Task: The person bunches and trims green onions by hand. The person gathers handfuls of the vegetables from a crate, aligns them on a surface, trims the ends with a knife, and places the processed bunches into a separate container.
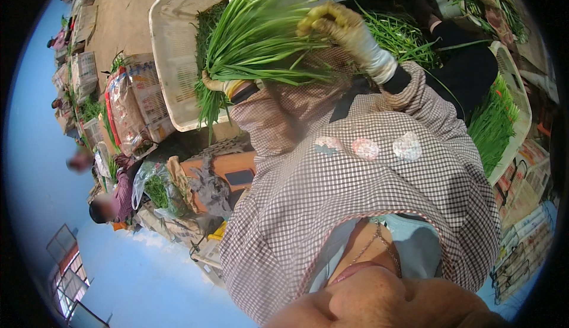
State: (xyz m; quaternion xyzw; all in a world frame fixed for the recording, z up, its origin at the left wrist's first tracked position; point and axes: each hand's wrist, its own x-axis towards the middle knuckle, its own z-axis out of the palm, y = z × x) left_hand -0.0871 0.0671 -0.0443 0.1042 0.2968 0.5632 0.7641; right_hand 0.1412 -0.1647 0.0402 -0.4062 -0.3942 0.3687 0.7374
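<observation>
A large fanned bunch of green chive-like stalks [262, 34] lies across my left hand [226, 87], which wears a yellowed work glove and grips it near the left side. Leaf ends droop below that hand. Pale stalk ends spread up and to the right. My right hand [344, 32], in a dirty yellow and white glove, is at the right edge of the bunch with its fingers curled. Whether they pinch a stalk is unclear. Behind the bunch stands a white plastic crate [178, 56], partly hidden, with greens inside.
Loose greens [400, 36] lie beyond my right hand. At the right, another white crate [522, 92] holds cut greens [493, 123]. A phone [239, 177] lies on an orange surface at left, near a plastic bag of greens [156, 190]. A person [124, 196] sits farther left.
</observation>
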